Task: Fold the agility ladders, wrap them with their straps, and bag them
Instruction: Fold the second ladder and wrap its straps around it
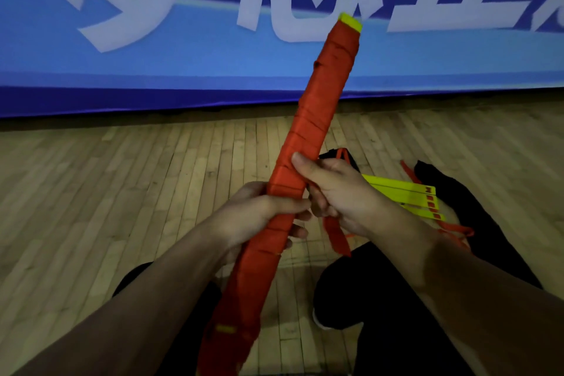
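Note:
A folded agility ladder (317, 101), wound tightly in its orange strap, slants from bottom centre up to the upper right, with yellow rungs showing at its top end. My left hand (259, 214) grips the bundle from the left at its middle. My right hand (332, 189) holds it from the right, thumb pressed on the wrap, and pinches the loose orange strap end (337, 238) that hangs below. A second ladder (406, 195), yellow rungs stacked with orange straps, lies on the floor to the right, partly behind my right hand.
A black bag (442, 189) lies on the wooden floor (122, 192) beside the second ladder. My knees in dark trousers (381, 299) are below the bundle. A blue banner (152, 55) with large white characters stands along the floor's far edge.

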{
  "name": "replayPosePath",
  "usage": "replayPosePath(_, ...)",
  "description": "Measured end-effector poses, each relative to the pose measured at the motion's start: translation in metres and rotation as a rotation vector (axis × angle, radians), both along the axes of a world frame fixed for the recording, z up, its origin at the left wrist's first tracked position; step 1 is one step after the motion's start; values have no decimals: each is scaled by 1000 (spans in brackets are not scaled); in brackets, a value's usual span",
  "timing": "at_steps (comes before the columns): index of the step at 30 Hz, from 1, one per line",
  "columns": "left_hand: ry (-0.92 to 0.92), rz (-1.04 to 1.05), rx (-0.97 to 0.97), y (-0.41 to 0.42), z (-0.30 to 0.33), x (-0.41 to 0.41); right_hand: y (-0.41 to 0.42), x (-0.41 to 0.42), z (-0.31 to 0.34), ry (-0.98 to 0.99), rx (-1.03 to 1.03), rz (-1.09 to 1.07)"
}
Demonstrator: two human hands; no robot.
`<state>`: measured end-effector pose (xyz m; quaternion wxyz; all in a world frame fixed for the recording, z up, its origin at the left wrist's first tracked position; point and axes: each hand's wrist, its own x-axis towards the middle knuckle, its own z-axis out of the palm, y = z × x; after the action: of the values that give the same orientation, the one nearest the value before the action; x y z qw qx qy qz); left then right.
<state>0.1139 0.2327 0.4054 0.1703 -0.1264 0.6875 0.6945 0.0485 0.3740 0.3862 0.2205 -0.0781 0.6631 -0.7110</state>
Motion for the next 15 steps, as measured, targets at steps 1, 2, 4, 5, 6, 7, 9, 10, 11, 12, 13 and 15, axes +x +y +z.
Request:
replayPosePath(1, 39, 6, -145, 0, -2, 0, -4, -1, 0, 38, 48, -90)
replayPosePath(2, 73, -16, -321, 2, -6, 0, -7, -3, 1, 64, 92, -185)
replayPosePath(4, 112, -132, -594, 12, -12, 4, -9, -5, -2, 95, 152, -313)
replayPosePath(5, 101, -153, -608, 14, -14, 5, -7, -6, -3, 112, 175, -323)
replayPosePath(6, 60, -126, -495, 13, -13, 4, -4, -6, -5, 135, 198, -302)
replayPosePath(7, -4, -83, -287, 11, -11, 4, 2, -5, -7, 156, 197, -266)
replayPosePath(9, -114, -103, 187, 5, -11, 2, 14, -4, -11, 98, 50, -193)
replayPosePath(10, -155, -151, 343, 5, -13, 3, 19, -4, -14, 3, -65, -169)
replayPosePath(11, -192, -193, 430, 4, -16, 6, 22, -4, -16, -99, -171, -150)
replayPosePath(12, -215, -232, 469, 3, -18, 9, 24, -2, -19, -168, -246, -141)
replayPosePath(13, -222, -272, 456, 3, -18, 10, 24, -1, -24, -190, -279, -149)
replayPosePath(15, -232, -302, 270, 6, -13, 11, 22, 1, -30, -164, -231, -210)
